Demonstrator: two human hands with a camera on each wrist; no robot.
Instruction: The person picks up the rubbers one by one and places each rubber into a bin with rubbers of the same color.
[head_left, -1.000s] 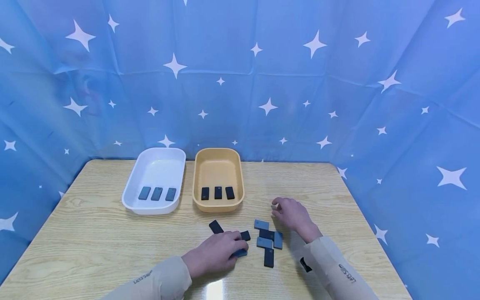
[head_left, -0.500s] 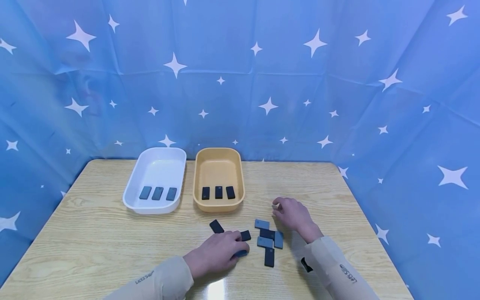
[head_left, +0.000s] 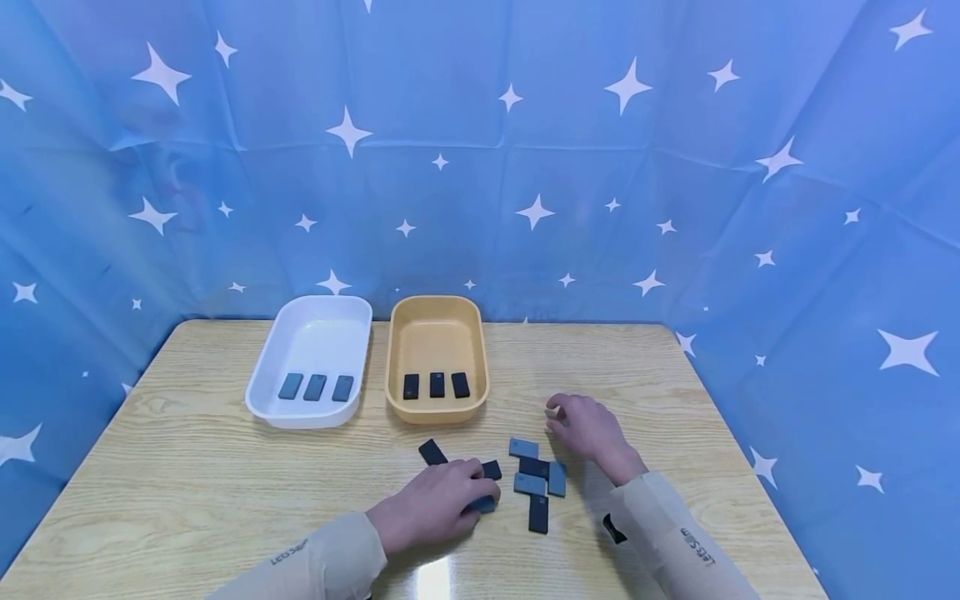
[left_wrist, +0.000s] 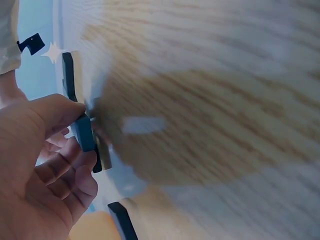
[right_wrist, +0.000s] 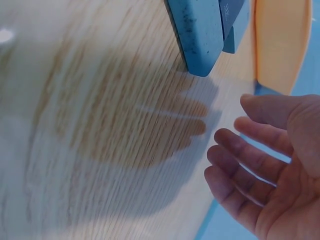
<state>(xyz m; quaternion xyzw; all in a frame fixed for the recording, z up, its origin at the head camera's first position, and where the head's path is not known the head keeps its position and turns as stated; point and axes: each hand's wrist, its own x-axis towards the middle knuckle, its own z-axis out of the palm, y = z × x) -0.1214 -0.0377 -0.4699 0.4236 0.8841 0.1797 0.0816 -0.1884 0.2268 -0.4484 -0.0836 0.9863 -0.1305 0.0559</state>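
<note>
My left hand point(head_left: 435, 504) pinches a small blue rectangular block point(left_wrist: 84, 133) between thumb and fingertips, close over the tabletop. Only part of this block shows past the thumb in the head view. One black block point(head_left: 432, 452) lies just beyond that hand, and another black block point(head_left: 491, 470) lies by its fingertips, partly covered. To the right is a loose cluster of blue and black blocks, among them a blue block point(head_left: 530, 484) and an upright-lying black block point(head_left: 538, 514). My right hand point(head_left: 588, 429) is beside this cluster, fingers loosely bent, holding nothing.
A white tray point(head_left: 258, 367) at the back left holds three blue-grey blocks. Next to it, a tan tray point(head_left: 395, 350) holds three black blocks. Both stand on the wood-grain table point(head_left: 187, 467). A blue star-patterned curtain point(head_left: 480, 183) hangs behind and at the sides.
The blue block in my left hand changes its tilt slightly under the fingers, and that hand shifts only a little. My right hand and the trays look the same.
</note>
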